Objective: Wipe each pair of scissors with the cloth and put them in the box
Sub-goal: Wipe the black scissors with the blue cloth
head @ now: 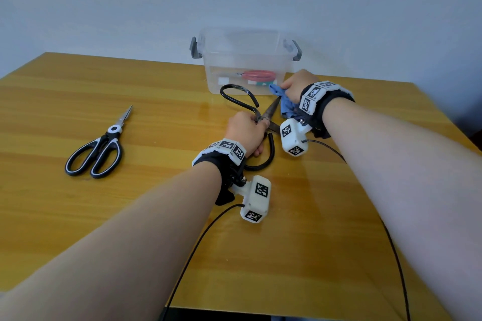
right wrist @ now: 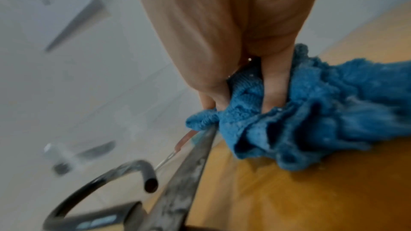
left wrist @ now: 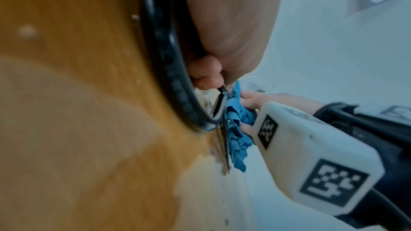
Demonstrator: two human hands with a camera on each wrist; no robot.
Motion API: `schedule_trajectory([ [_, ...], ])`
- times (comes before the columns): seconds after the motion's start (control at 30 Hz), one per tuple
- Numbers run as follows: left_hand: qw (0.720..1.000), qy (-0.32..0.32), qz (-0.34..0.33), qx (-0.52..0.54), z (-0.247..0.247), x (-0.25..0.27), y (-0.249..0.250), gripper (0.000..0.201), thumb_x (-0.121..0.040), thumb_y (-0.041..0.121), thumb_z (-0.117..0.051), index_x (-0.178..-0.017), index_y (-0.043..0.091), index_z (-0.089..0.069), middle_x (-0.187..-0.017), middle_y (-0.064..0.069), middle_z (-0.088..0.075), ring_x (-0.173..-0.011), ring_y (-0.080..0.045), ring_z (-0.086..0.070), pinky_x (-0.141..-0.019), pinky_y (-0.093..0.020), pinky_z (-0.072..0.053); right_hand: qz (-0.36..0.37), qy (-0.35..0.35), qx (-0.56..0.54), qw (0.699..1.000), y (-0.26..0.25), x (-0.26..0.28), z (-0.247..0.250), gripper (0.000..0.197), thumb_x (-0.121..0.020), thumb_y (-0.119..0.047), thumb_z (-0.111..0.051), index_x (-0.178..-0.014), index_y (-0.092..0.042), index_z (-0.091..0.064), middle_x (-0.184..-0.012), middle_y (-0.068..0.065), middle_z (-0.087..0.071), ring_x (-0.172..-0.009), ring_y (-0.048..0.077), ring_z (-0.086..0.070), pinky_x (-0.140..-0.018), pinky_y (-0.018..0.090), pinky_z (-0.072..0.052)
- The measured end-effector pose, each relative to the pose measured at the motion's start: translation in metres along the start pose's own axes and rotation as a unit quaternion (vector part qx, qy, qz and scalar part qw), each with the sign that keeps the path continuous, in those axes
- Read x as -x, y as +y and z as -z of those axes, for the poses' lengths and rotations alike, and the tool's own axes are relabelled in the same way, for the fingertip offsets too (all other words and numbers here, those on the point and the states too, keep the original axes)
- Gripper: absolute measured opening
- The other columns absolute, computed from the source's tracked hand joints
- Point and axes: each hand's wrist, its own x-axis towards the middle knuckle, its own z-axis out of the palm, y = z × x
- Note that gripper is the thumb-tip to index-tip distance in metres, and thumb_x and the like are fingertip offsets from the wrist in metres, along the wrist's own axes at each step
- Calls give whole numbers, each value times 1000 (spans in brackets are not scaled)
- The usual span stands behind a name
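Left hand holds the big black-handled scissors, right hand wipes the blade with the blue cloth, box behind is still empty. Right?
Not quite. The box is not empty: the head view shows red-handled scissors lying inside it. The rest stands: the left hand grips the black-handled scissors and the right hand holds the blue cloth against the blade.
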Motion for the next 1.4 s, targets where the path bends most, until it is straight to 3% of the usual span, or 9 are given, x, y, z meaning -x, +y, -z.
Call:
schedule_trajectory([
  [0.07, 1000, 6, -2, 1, 0, 0, 0, 30, -105, 29, -55, -92, 4, -66, -47, -6, -60, -29, -13, -51, -37, -20, -41, -6, 20, -33, 999, 5, 9, 7, 28, -98, -12, -54, -117, -7, -75, -94, 12, -67, -71, 28, -53, -65, 34, -50],
  [0.17, 1000, 13, 3, 7, -1, 2, 2, 28, -105, 29, -54, -92, 6, -65, -49, -7, -61, -29, -11, -51, -35, -18, -39, 42, 26, -60, 997, 3, 31, 13, 40, -98, -1, -47, -122, -18, -74, -115, 16, -72, -90, 39, -69, -87, 51, -59],
  [0.27, 1000, 18, 2, 13, 0, 4, 4, 26, -105, 28, -55, -89, 10, -63, -48, -6, -61, -30, -11, -51, -35, -18, -39, 70, 17, -75, 995, -5, 49, 21, 52, -94, 2, -44, -124, -28, -74, -113, 11, -72, -83, 32, -65, -84, 44, -61],
  [0.43, 1000, 3, 4, 15, 2, 6, 4, 25, -104, 21, -54, -88, 6, -66, -52, -10, -63, -32, -14, -53, -37, -19, -39, 50, -80, -68, 993, -21, 61, 15, 33, -96, -30, -64, -118, -6, -72, -116, 17, -71, -100, 32, -70, -94, 46, -58],
  [0.67, 1000, -5, 5, -8, 4, 7, 3, 38, -101, 17, -48, -65, 6, -57, -46, -7, -60, -33, -14, -53, -37, -18, -38, 74, -77, 42, 993, -32, 58, -3, 48, -96, -50, -59, -66, -14, -52, -63, 3, -53, -59, 19, -52, -56, 30, -38],
  [0.87, 1000, -8, 26, -4, 2, 4, 4, 42, -103, 20, -48, -66, 3, -60, -44, -5, -58, -31, -12, -51, -35, -16, -36, 70, -42, 95, 992, -36, 49, -12, 39, -99, -35, -56, -68, -13, -48, -66, 2, -50, -61, 19, -48, -54, 30, -34],
  [1.03, 1000, 1, 25, 1, 2, 3, 3, 42, -104, 23, -51, -66, 6, -59, -45, -5, -59, -32, -12, -53, -35, -16, -37, 54, -19, 112, 992, -37, 41, -20, 39, -104, -25, -48, -68, -11, -44, -67, 1, -46, -78, 24, -53, -72, 32, -38],
  [1.17, 1000, 2, 22, 3, 2, 3, 3, 40, -104, 24, -53, -68, 7, -60, -44, -3, -59, -32, -11, -54, -35, -16, -38, 55, -23, 102, 993, -34, 32, -22, 34, -101, -27, -53, -71, -11, -52, -67, 2, -48, -77, 25, -54, -64, 31, -40],
  [1.4, 1000, 1, 17, -9, 2, 3, 3, 34, -105, 25, -54, -81, 5, -67, -48, -5, -62, -31, -10, -53, -36, -16, -38, 75, -18, 88, 993, -24, 20, -22, 31, -97, -39, -61, -109, -15, -77, -96, 3, -73, -80, 22, -62, -70, 31, -46],
])
